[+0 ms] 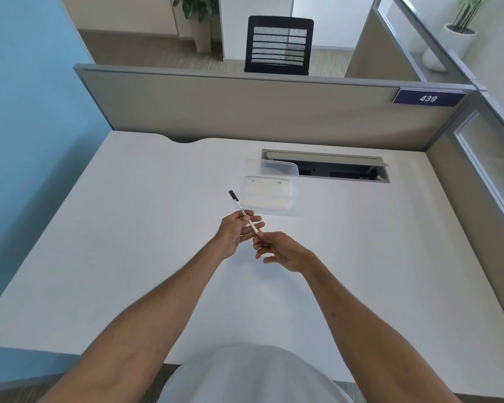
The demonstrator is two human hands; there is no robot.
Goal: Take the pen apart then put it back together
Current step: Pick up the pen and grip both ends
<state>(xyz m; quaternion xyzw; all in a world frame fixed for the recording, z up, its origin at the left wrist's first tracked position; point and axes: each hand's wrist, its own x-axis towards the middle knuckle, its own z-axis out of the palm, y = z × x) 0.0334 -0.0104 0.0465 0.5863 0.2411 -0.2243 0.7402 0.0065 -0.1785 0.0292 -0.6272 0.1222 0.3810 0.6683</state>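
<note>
Both hands hold the pen (243,212) in the air above the middle of the desk (128,228), well clear of its surface. The left hand (235,232) is closed around the middle of the white barrel, with the black-capped end sticking up and away toward the far edge; the right hand (277,249) pinches the near end between thumb and fingertips. A clear plastic container (269,189) sits on the desk just beyond the hands, toward the far edge. No loose parts are visible, so the pen looks whole, and whether it has yet to be opened or is already reassembled cannot be told. If taking apart is starting, the next move calls for a firm left grip while the right twists or pulls the end piece free.
</note>
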